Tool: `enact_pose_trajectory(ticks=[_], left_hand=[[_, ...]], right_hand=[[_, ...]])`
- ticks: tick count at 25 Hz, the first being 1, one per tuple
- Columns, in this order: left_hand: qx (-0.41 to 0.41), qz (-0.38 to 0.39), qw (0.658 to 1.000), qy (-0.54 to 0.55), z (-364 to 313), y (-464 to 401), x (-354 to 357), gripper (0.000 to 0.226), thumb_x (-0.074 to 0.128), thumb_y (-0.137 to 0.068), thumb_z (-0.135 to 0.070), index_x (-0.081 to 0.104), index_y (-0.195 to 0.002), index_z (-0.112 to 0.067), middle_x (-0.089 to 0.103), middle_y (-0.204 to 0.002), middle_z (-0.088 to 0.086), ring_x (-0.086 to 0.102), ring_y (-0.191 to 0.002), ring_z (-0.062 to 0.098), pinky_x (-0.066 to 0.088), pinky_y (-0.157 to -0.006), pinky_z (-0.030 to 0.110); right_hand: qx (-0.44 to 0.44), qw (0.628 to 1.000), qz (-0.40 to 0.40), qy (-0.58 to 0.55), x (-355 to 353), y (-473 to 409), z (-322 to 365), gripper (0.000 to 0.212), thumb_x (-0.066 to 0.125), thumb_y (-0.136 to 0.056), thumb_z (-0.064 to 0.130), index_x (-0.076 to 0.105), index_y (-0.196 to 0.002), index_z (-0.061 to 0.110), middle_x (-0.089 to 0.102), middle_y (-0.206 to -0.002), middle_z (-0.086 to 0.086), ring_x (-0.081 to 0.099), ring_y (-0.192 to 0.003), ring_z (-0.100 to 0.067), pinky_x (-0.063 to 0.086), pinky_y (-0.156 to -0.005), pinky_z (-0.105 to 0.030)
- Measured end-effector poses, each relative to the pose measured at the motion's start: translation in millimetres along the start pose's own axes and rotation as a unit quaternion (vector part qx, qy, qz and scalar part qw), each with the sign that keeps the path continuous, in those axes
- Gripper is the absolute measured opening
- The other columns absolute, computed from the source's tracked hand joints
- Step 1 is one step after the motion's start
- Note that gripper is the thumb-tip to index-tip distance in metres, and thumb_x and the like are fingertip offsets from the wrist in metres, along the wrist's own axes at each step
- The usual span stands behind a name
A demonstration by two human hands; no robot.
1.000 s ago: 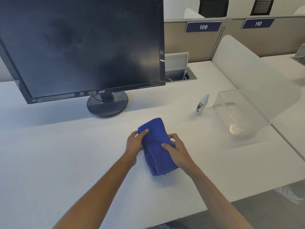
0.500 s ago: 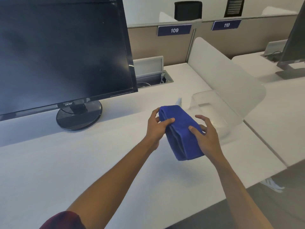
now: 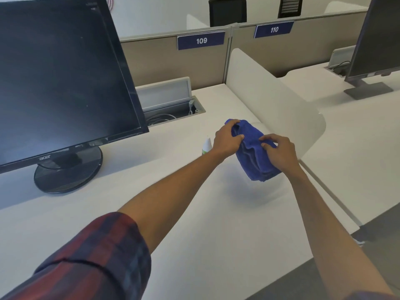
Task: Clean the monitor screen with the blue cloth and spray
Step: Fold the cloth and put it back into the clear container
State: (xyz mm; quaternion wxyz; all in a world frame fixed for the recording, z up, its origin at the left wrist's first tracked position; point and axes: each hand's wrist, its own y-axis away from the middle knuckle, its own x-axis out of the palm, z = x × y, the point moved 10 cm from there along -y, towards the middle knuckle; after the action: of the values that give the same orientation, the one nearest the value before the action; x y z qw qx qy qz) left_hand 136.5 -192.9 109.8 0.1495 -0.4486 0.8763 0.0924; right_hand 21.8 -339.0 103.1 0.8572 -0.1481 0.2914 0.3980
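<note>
Two hands are gripping one folded blue cloth (image 3: 253, 152), holding it up off the desk (image 3: 194, 213); a soft shadow is lying on the white top beneath it. Head view only.

Left hand (image 3: 227, 140) is clutching the cloth's far upper end, fingers curled over the fold, thumb pressing in from the near side. Right hand (image 3: 279, 151) is pinching the cloth's near right edge, fingertips digging into the fabric. Cloth is hanging tilted, lower end drooping toward the person. A plaid sleeve (image 3: 91, 263) is showing rolled on the left forearm.

Spray bottle (image 3: 207, 146) is standing on the desk just left of the left wrist, mostly hidden behind it; only a white top and a bit of green label are showing. No hand is touching it.

Monitor (image 3: 60, 79) is sitting at the left on a round black stand (image 3: 67, 169), screen dark, well apart from the cloth. An open cable hatch (image 3: 171, 105) is sitting behind it, cables showing inside.

A frosted divider (image 3: 270, 100) is rising just behind the hands. Partition signs are reading 109 (image 3: 201, 40) and 110 (image 3: 274, 29). A second monitor (image 3: 376, 40) is standing on the next desk at far right.
</note>
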Motion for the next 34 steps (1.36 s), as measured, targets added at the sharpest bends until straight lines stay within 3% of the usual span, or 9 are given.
enact_pose_trajectory(ticks=[8, 12, 14, 18, 21, 25, 28, 32, 34], left_hand=[[0.025, 0.003, 0.995, -0.1, 22, -9, 5, 0.043, 0.047, -0.084, -0.005, 0.057, -0.124, -0.017, 0.062, -0.117, 0.011, 0.06, -0.104, 0.028, 0.05, -0.089, 0.039], [0.064, -0.041, 0.995, -0.071, 27, 21, -6, 0.034, 0.046, -0.088, -0.004, 0.063, -0.115, -0.014, 0.065, -0.108, 0.004, 0.062, -0.094, 0.019, 0.051, -0.088, 0.036], [0.08, -0.046, 0.993, -0.072, 37, 44, -10, 0.027, 0.049, -0.087, -0.01, 0.065, -0.108, -0.018, 0.066, -0.098, -0.004, 0.063, -0.086, 0.012, 0.054, -0.082, 0.036], [0.063, -0.021, 0.989, -0.133, 77, 89, -8, 0.023, 0.054, -0.088, -0.02, 0.065, -0.107, -0.024, 0.065, -0.097, -0.013, 0.062, -0.084, 0.006, 0.055, -0.077, 0.037], [0.07, 0.0, 0.973, -0.222, 103, 113, -12, 0.028, 0.052, -0.091, -0.023, 0.062, -0.117, -0.024, 0.064, -0.117, -0.009, 0.059, -0.105, 0.01, 0.051, -0.092, 0.033], [0.096, -0.009, 0.943, -0.319, 131, 137, -40, 0.038, 0.048, -0.089, -0.029, 0.059, -0.124, -0.02, 0.056, -0.134, -0.002, 0.049, -0.125, 0.016, 0.04, -0.104, 0.031], [0.092, -0.024, 0.928, -0.36, 151, 149, -66, 0.045, 0.044, -0.088, -0.037, 0.059, -0.125, -0.017, 0.054, -0.138, 0.003, 0.046, -0.131, 0.021, 0.04, -0.106, 0.039], [0.068, -0.044, 0.903, -0.423, 166, 160, -101, 0.056, 0.038, -0.091, -0.049, 0.054, -0.133, -0.015, 0.046, -0.146, 0.007, 0.035, -0.138, 0.023, 0.028, -0.112, 0.039], [0.043, -0.041, 0.895, -0.441, 176, 165, -116, 0.064, 0.031, -0.092, -0.058, 0.049, -0.138, -0.016, 0.04, -0.151, 0.007, 0.03, -0.142, 0.023, 0.025, -0.115, 0.042]], right_hand=[[0.036, 0.992, 0.09, 0.083, 33, -42, -46, 0.028, 0.055, -0.089, 0.008, 0.072, -0.102, 0.027, 0.067, -0.121, -0.005, 0.06, -0.107, -0.026, 0.046, -0.09, -0.032], [0.043, 0.944, 0.199, 0.26, 55, -32, -58, 0.036, 0.054, -0.092, 0.02, 0.061, -0.126, 0.029, 0.061, -0.124, -0.008, 0.058, -0.106, -0.03, 0.045, -0.085, -0.035], [-0.013, 0.923, 0.161, 0.35, 52, -33, -41, 0.037, 0.053, -0.092, 0.025, 0.06, -0.129, 0.027, 0.059, -0.124, -0.005, 0.057, -0.107, -0.029, 0.043, -0.079, -0.034], [-0.155, 0.927, 0.1, 0.326, 71, -42, 0, 0.032, 0.052, -0.092, 0.018, 0.063, -0.123, 0.019, 0.058, -0.124, -0.004, 0.055, -0.107, -0.027, 0.042, -0.074, -0.033], [-0.144, 0.901, 0.2, 0.358, 110, -46, -19, 0.051, 0.047, -0.097, 0.027, 0.039, -0.147, 0.022, 0.036, -0.152, -0.001, 0.04, -0.133, -0.029, 0.046, -0.092, -0.044], [-0.119, 0.847, 0.295, 0.425, 136, -38, -54, 0.063, 0.036, -0.104, 0.03, 0.004, -0.157, 0.024, 0.003, -0.165, 0.0, 0.006, -0.15, -0.03, 0.028, -0.115, -0.051], [-0.114, 0.899, 0.24, 0.349, 123, -45, -39, 0.05, 0.035, -0.103, 0.032, 0.03, -0.153, 0.026, 0.027, -0.159, 0.004, 0.031, -0.143, -0.028, 0.039, -0.107, -0.047], [-0.069, 0.89, 0.253, 0.372, 112, -34, -39, 0.045, 0.039, -0.101, 0.03, 0.044, -0.146, 0.026, 0.043, -0.151, -0.001, 0.048, -0.129, -0.031, 0.041, -0.102, -0.042], [-0.064, 0.929, 0.166, 0.325, 95, -31, -14, 0.04, 0.039, -0.1, 0.023, 0.055, -0.136, 0.023, 0.06, -0.132, -0.007, 0.057, -0.112, -0.032, 0.046, -0.091, -0.04]])
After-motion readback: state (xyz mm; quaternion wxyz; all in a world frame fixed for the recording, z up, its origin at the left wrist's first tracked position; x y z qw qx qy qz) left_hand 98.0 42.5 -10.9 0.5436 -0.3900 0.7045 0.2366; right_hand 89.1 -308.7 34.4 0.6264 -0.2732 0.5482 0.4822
